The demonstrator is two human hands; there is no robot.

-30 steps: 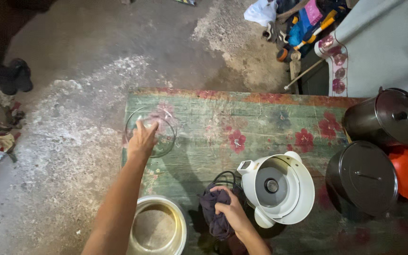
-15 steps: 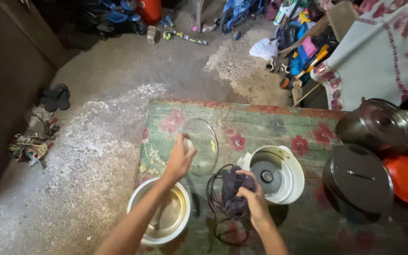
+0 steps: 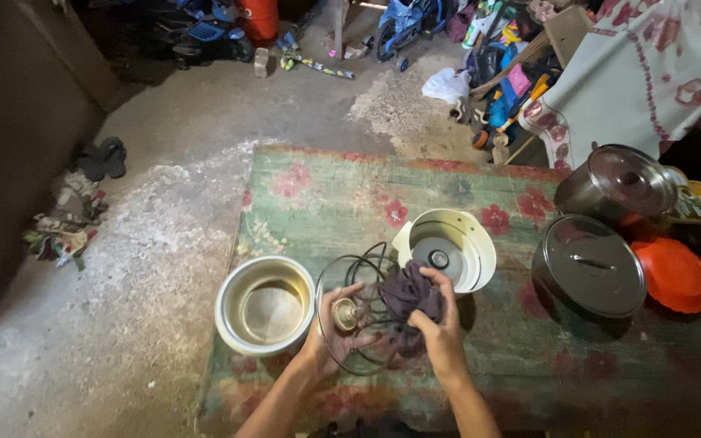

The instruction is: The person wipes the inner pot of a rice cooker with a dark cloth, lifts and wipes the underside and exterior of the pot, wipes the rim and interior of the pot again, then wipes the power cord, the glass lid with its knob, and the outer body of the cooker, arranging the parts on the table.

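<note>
My left hand [image 3: 328, 335] holds a round glass lid [image 3: 350, 320] by its knob, tilted up over the near part of the table. My right hand [image 3: 440, 324] presses a dark purple cloth [image 3: 409, 302] against the lid's glass. Behind the cloth stands a white rice cooker body [image 3: 448, 247] with a black cord looped beside it. A metal inner pot [image 3: 265, 304] sits to the left of my left hand.
The table wears a green floral cover [image 3: 326, 195]. On its right stand two dark lidded pots [image 3: 590, 268] [image 3: 618, 182] and orange plastic lids [image 3: 675, 276]. A dusty concrete floor lies to the left, with rags [image 3: 62, 227], sandals and clutter at the back.
My left hand brought the glass lid from the far left of the table toward me, past the metal pot. My right hand raised the cloth onto it. The view shifted back.
</note>
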